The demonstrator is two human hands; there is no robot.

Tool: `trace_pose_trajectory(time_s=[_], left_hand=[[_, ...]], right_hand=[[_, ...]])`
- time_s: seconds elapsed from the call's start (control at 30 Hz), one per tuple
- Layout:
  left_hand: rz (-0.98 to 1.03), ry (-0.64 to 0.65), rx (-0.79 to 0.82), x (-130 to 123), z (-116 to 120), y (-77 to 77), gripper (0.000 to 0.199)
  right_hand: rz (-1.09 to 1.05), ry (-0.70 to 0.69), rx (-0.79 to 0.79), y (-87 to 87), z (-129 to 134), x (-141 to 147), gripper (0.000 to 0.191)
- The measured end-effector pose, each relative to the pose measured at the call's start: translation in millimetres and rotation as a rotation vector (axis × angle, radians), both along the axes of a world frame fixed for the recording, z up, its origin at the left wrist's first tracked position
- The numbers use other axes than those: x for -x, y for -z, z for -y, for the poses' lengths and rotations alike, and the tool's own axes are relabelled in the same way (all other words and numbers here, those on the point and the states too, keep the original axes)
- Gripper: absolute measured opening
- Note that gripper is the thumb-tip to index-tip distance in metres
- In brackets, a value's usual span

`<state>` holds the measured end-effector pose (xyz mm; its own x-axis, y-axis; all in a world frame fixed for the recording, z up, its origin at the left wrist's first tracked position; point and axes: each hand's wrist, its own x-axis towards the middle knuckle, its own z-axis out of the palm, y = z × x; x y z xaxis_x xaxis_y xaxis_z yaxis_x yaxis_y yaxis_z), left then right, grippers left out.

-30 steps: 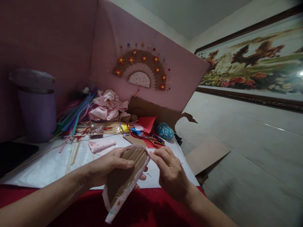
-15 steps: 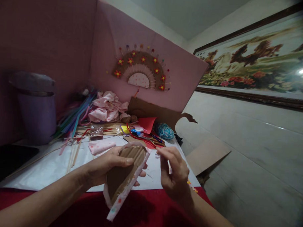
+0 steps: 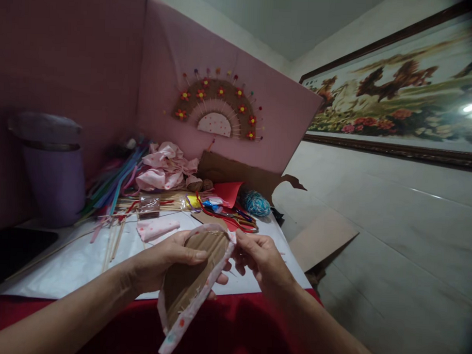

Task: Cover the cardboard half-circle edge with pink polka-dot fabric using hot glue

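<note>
Brown cardboard (image 3: pixel 181 286), edged with pink dotted fabric (image 3: pixel 193 305), tilts over the near edge of the worktop (image 3: pixel 243 285). The left hand (image 3: pixel 173 257) grips it from nine o'clock, thumb on its face; the right hand (image 3: pixel 262 258) touches the fabric at one o'clock, whether pinching I cannot tell. Beyond, toward one o'clock, sits a blue yarn ball (image 3: pixel 257 203).

"What's on the surface (image 3: pixel 81 272)?"
"Cup (image 3: pixel 53 181) at left, cloth pile (image 3: pixel 164 167) to its right, yarn (image 3: pixel 257 203) farther right."
"Behind them?"
"A panel (image 3: pixel 276 119)."
"And nearest?"
"The card (image 3: pixel 184 283), between left hand (image 3: pixel 171 257) and right hand (image 3: pixel 262 255)."
</note>
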<state>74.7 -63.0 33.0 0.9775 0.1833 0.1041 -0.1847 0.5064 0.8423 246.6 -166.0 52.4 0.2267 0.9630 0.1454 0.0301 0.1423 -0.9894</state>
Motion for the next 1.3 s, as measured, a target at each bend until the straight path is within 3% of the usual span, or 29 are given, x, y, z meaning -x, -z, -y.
trace_pose_trajectory(time_s=[0.23,0.3,0.47,0.73,0.97,1.3], left_hand=[[-0.031,-0.023,-0.039,-2.9,0.4,3.0,0.04],[-0.023,-0.012,-0.082,-3.3,-1.2,3.2,0.041],[-0.037,0.039,-0.158,-2.4,-2.6,3.1,0.052],[-0.037,0.09,-0.265,0.5,-0.6,1.6,0.051],[-0.048,0.079,-0.366,0.7,-1.6,3.1,0.052],[-0.091,0.094,-0.288,-0.8,-2.1,8.5,0.046]], right_hand=[[0.254,0.158,-0.033,6.0,4.1,4.7,0.046],[0.185,0.119,-0.002,6.0,4.3,2.8,0.047],[-0.105,-0.141,0.192,-3.2,0.6,-4.6,0.039],[-0.069,-0.313,0.338,-9.1,0.6,-10.7,0.039],[-0.11,-0.328,0.452,-4.1,1.6,-14.4,0.034],[0.089,-0.298,0.345,-4.2,5.4,-14.0,0.039]])
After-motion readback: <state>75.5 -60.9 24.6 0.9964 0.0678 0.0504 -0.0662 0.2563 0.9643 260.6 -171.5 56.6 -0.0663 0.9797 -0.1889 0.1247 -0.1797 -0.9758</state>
